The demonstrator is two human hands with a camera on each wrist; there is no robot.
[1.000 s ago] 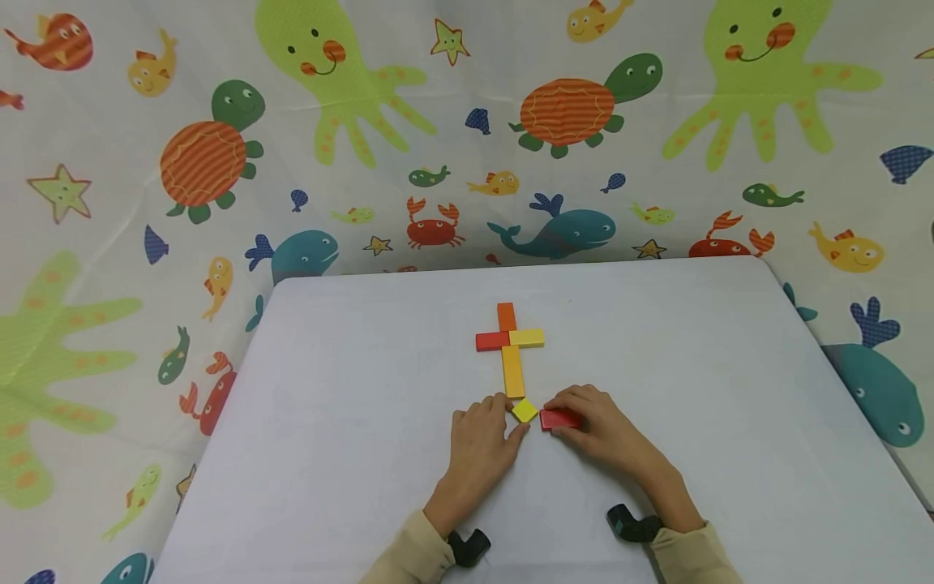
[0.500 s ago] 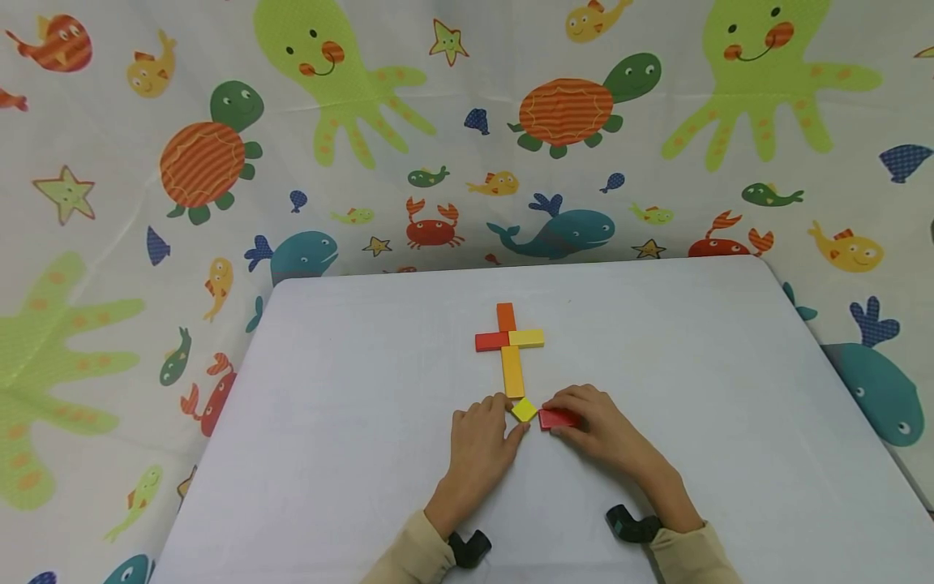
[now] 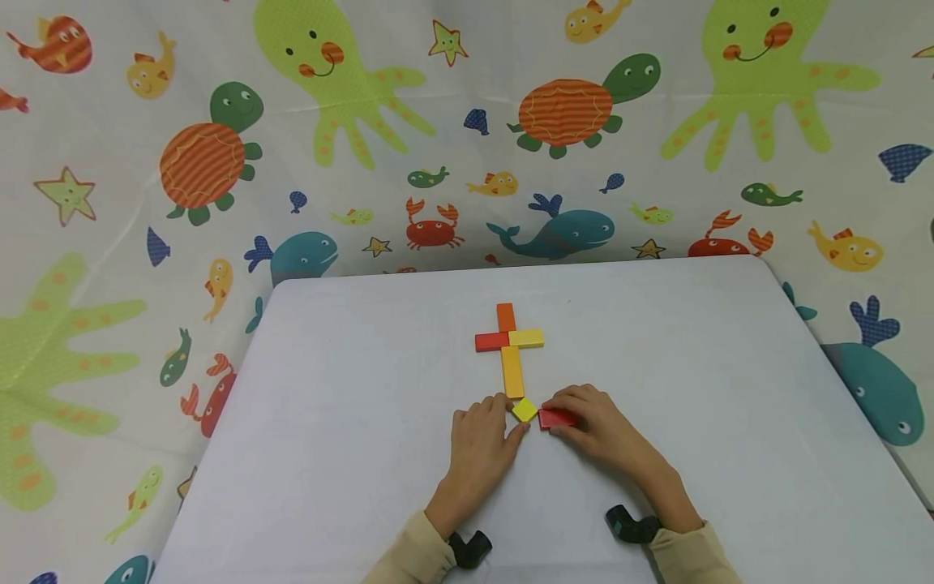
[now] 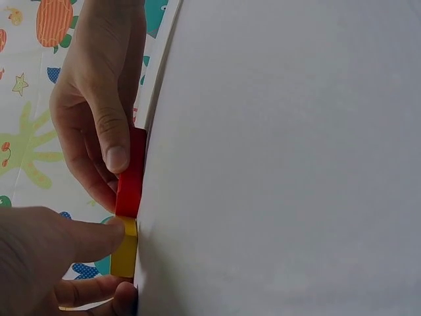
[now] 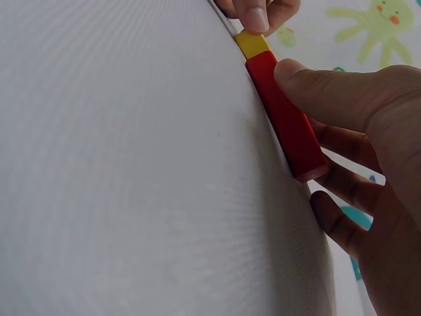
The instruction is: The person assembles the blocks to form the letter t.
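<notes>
On the white table, my left hand [image 3: 479,438] pinches a small yellow block [image 3: 524,410], turned like a diamond, between thumb and fingers. My right hand [image 3: 598,426] grips a red rectangular block [image 3: 558,418] lying on its right, with the thumb along the near side. The red block's end meets the yellow block's right corner; the right wrist view shows the red block [image 5: 286,117] lengthwise against the yellow block [image 5: 252,44]. Just above the diamond is the lower end of an orange-yellow block [image 3: 513,371]. My right fingers cover the red block's far end in the head view.
A cross of flat blocks lies beyond my hands: an orange block [image 3: 506,317] on top, a red block [image 3: 492,342] left, a yellow block [image 3: 527,338] right. The white table [image 3: 365,365] ends at a back edge before a sea-animal cloth [image 3: 452,113].
The red block in my right hand has shifted very slightly left, towards the small yellow block. My left hand stays where it was, and the cross has not moved.
</notes>
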